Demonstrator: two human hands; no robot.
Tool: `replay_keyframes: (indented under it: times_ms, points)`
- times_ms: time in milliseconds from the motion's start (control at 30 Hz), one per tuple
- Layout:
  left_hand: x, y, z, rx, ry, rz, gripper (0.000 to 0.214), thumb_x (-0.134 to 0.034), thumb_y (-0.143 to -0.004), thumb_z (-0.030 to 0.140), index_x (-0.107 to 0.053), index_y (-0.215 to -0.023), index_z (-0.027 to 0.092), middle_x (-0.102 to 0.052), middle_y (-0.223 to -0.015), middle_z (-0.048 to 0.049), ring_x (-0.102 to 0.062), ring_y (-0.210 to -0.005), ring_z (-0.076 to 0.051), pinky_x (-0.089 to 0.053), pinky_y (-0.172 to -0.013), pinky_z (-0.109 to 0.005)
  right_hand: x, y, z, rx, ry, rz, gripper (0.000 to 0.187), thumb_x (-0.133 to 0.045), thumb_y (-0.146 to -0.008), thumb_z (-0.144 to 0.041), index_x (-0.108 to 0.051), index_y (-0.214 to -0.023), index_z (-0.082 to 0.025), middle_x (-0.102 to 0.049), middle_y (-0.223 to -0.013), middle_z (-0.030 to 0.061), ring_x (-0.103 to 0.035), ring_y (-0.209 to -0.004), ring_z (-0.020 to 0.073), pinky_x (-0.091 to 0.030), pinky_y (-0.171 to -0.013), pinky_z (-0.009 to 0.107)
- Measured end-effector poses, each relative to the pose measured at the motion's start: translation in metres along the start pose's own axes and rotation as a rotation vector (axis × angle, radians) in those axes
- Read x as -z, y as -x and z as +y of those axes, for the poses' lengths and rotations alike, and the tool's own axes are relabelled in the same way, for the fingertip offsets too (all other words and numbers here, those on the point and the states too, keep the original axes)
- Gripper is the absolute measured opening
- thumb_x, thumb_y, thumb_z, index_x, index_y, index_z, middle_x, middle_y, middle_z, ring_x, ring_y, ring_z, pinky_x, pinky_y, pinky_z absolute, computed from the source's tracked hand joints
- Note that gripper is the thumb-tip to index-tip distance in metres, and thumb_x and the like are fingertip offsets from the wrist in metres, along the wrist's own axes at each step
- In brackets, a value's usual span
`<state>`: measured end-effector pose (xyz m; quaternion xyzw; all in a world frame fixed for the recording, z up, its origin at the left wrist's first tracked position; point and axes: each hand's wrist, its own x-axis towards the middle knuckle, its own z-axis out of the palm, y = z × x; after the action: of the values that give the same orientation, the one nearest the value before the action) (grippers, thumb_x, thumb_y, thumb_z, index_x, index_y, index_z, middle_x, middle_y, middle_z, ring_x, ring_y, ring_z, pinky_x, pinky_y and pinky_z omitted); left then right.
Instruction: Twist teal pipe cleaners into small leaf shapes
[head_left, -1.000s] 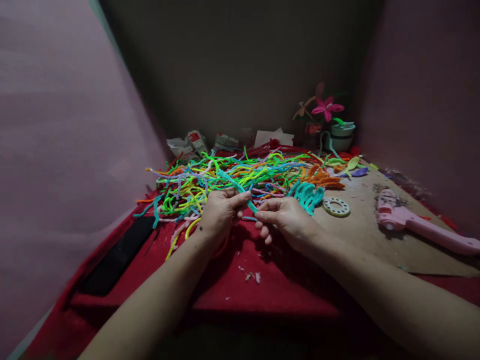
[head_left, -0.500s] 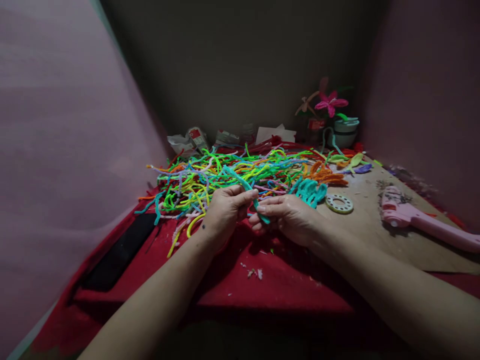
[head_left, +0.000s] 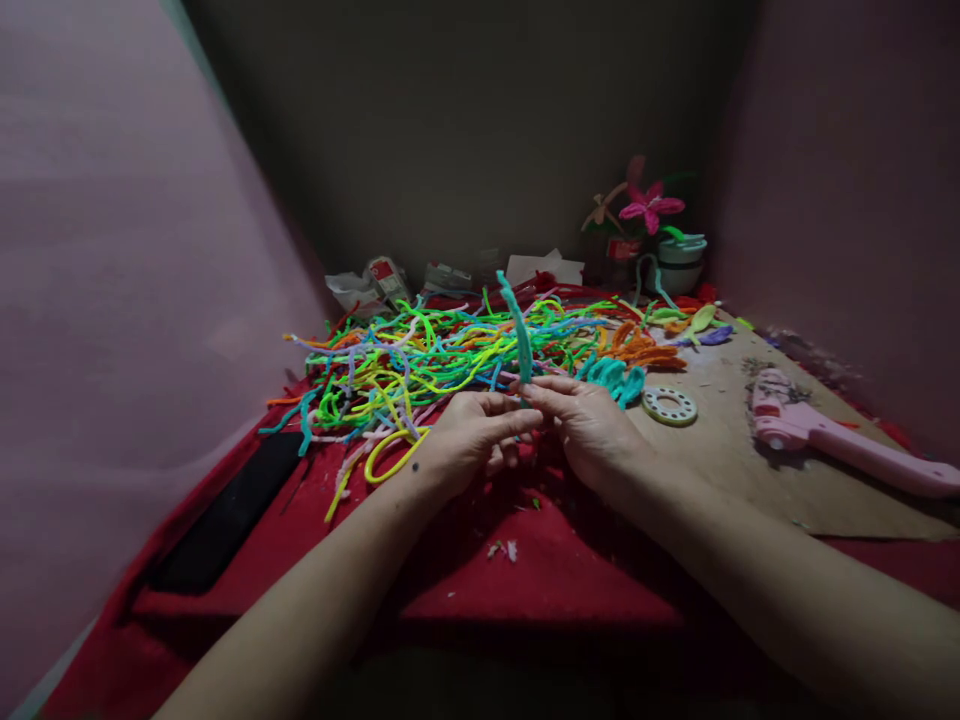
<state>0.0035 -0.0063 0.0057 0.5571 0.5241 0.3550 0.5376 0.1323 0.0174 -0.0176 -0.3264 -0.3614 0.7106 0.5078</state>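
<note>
A teal pipe cleaner (head_left: 519, 325) stands nearly upright above my fingertips, its upper end bent slightly left. My left hand (head_left: 480, 432) pinches at its lower end, thumb and fingers pressed together. From the other side my right hand (head_left: 589, 425) grips the same piece between thumb and forefinger. The lowest part of the piece is hidden by my fingers. Just behind my right hand lie teal pipe-cleaner loops (head_left: 615, 380). A big tangle of coloured pipe cleaners (head_left: 442, 350) spreads behind both hands.
A red cloth (head_left: 540, 590) covers the table. A black flat object (head_left: 229, 515) lies at left. On the brown board (head_left: 720, 470) are a pink-handled tool (head_left: 847, 440), a round disc with holes (head_left: 670, 406) and orange shaped pieces (head_left: 641, 348). Behind stands a potted pink flower (head_left: 652, 207).
The teal pipe cleaner has turned from slanting across my hands to standing upright. My right fingers have moved up its length, and my left hand has shifted to its base.
</note>
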Motion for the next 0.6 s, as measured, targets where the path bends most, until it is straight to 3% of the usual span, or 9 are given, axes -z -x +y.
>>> replay_keyframes:
  times_ms: [133,267,333,533,600]
  points:
    - [-0.006,0.001,0.001,-0.097,-0.169,0.051,0.024,-0.055,-0.074,0.032,-0.054,-0.058,0.014,-0.047,-0.041,0.0032,-0.034,-0.035,-0.005,-0.024,-0.039,-0.02,-0.002,0.001,0.0,-0.015,-0.119,-0.008,0.017,-0.075,-0.051,-0.017,-0.063,-0.062,-0.013,-0.059,-0.059,-0.0005,-0.051,-0.053,0.0093,-0.039,-0.052,0.024]
    - [-0.007,0.0,-0.005,-0.352,-0.401,0.166,0.025,-0.056,-0.072,0.025,-0.047,-0.05,0.015,-0.042,-0.046,0.005,-0.035,-0.046,-0.006,-0.028,-0.047,-0.019,-0.001,-0.002,0.0,-0.046,-0.214,0.043,0.012,-0.067,-0.051,-0.005,-0.058,-0.049,-0.013,-0.054,-0.052,-0.0015,-0.048,-0.053,0.0077,-0.037,-0.053,0.021]
    - [-0.008,-0.002,-0.007,-0.412,-0.441,0.172,0.023,-0.055,-0.072,0.024,-0.048,-0.052,0.015,-0.042,-0.05,0.0049,-0.036,-0.05,-0.007,-0.03,-0.05,-0.019,0.0,-0.004,-0.002,-0.077,-0.218,0.03,0.012,-0.066,-0.05,-0.004,-0.058,-0.05,-0.013,-0.053,-0.052,-0.0019,-0.045,-0.052,0.0071,-0.035,-0.051,0.021]
    - [0.001,-0.002,-0.002,-0.158,-0.214,0.079,0.024,-0.056,-0.074,0.036,-0.053,-0.064,0.015,-0.044,-0.047,0.0054,-0.036,-0.04,-0.005,-0.027,-0.041,-0.019,0.002,-0.002,-0.004,-0.012,-0.09,-0.037,0.014,-0.073,-0.051,-0.018,-0.063,-0.059,-0.012,-0.053,-0.057,-0.0024,-0.04,-0.051,0.0063,-0.03,-0.051,0.023]
    - [0.008,-0.003,0.0,-0.154,-0.09,0.104,0.027,-0.057,-0.074,0.042,-0.055,-0.07,0.015,-0.048,-0.051,0.0051,-0.037,-0.038,-0.004,-0.026,-0.038,-0.018,0.003,-0.001,-0.003,0.015,-0.009,-0.05,0.016,-0.074,-0.053,-0.022,-0.063,-0.061,-0.013,-0.053,-0.057,-0.0028,-0.038,-0.05,0.0061,-0.026,-0.049,0.024]
